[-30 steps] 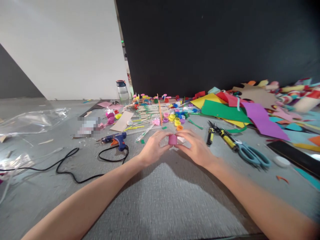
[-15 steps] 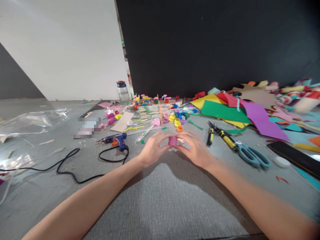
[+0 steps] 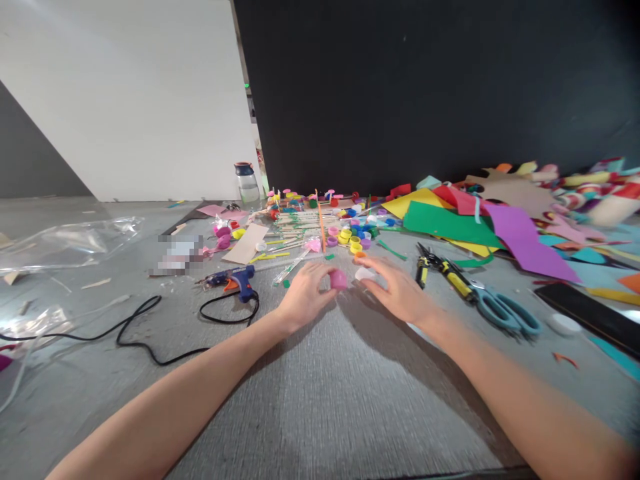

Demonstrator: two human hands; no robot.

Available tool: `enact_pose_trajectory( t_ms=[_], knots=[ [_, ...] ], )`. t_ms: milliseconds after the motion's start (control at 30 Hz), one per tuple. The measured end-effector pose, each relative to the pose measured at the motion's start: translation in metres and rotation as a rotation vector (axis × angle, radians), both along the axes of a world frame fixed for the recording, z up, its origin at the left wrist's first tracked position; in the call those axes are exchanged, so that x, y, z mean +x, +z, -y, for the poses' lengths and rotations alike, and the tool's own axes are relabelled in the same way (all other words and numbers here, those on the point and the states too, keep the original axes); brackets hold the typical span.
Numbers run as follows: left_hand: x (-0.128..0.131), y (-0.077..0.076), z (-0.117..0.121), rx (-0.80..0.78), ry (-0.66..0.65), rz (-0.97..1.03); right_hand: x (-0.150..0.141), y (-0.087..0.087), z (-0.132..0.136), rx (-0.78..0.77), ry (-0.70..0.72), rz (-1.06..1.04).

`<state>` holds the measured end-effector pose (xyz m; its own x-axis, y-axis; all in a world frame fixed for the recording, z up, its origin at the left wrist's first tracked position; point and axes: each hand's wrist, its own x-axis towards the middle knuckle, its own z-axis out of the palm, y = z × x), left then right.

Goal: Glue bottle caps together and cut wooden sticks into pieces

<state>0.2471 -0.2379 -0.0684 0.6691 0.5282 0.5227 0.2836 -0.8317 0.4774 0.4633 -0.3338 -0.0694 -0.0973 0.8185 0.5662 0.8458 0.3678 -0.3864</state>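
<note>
My left grip [image 3: 306,293] pinches one pink piece [image 3: 339,280], right grip [image 3: 400,295] spread — loose caps [image 3: 345,236] left toward the worktop's [image 3: 330,400] far edge.

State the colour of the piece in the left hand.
The piece in the left hand is pink; see head view.

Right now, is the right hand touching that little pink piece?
Apart. The head view shows a gap between the fingertips of the right hand and the pink piece, which the left hand holds.
</note>
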Motion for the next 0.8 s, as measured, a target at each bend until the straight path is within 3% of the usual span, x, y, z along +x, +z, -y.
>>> enact_pose_trajectory(
  t_ms=[267,800],
  knots=[
    [-0.003,-0.004,-0.009,0.011,0.050,-0.110,0.027,-0.015,-0.014,-0.152,0.005,0.028],
    [0.002,-0.011,-0.002,0.002,-0.041,-0.058,-0.009,-0.011,-0.013,-0.100,0.033,0.009]
  ],
)
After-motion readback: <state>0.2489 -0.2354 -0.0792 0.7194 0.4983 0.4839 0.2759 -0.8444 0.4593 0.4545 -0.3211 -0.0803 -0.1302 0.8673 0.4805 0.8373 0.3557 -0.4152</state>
